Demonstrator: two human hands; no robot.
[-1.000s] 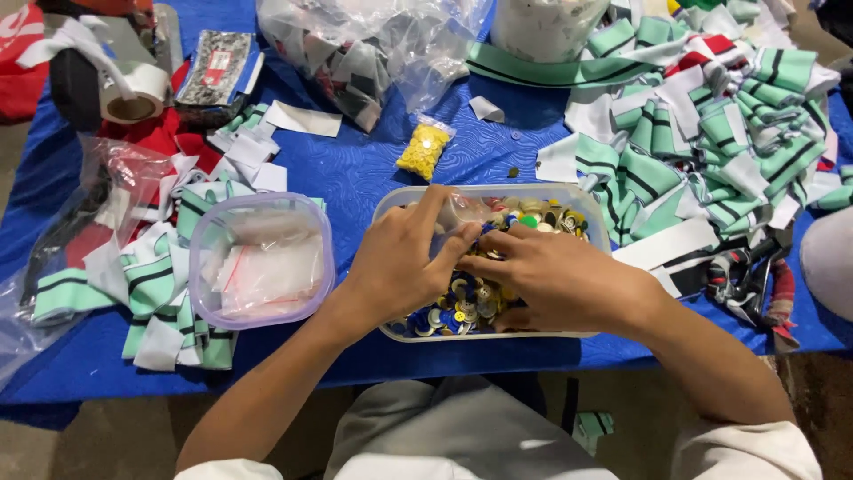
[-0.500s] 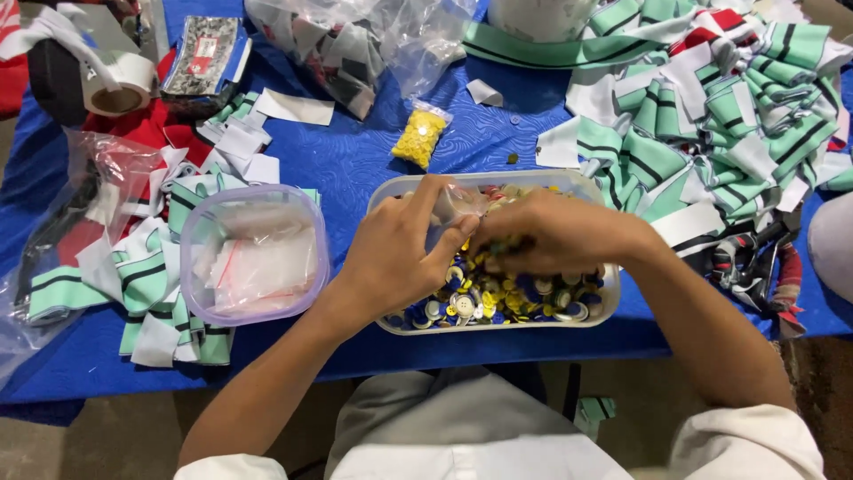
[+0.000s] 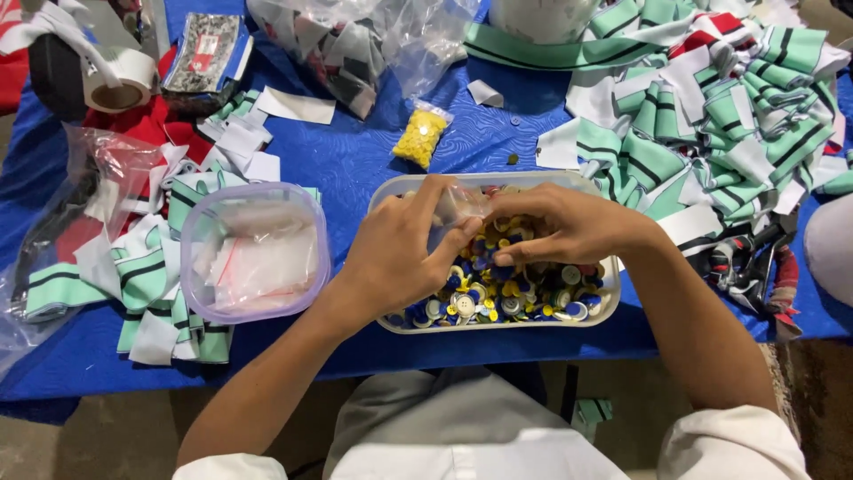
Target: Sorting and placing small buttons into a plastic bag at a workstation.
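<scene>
My left hand (image 3: 404, 249) and my right hand (image 3: 560, 227) meet over a clear oblong tub (image 3: 604, 313) filled with many coloured buttons (image 3: 515, 298). Between the fingertips of both hands is a small clear plastic bag (image 3: 458, 206), held above the buttons. To the left of the tub stands a round clear container (image 3: 253, 253) with small zip bags inside.
A blue cloth (image 3: 355, 160) covers the table. Green, white and black striped fabric pieces (image 3: 711, 124) pile up at the right and left. A small bag of yellow buttons (image 3: 419, 135) lies behind the tub. A tape roll (image 3: 115, 82) and plastic bags (image 3: 355, 44) sit at the back.
Both hands have lifted slightly from the buttons and now hold the small clear bag between them; the view has shifted a little.
</scene>
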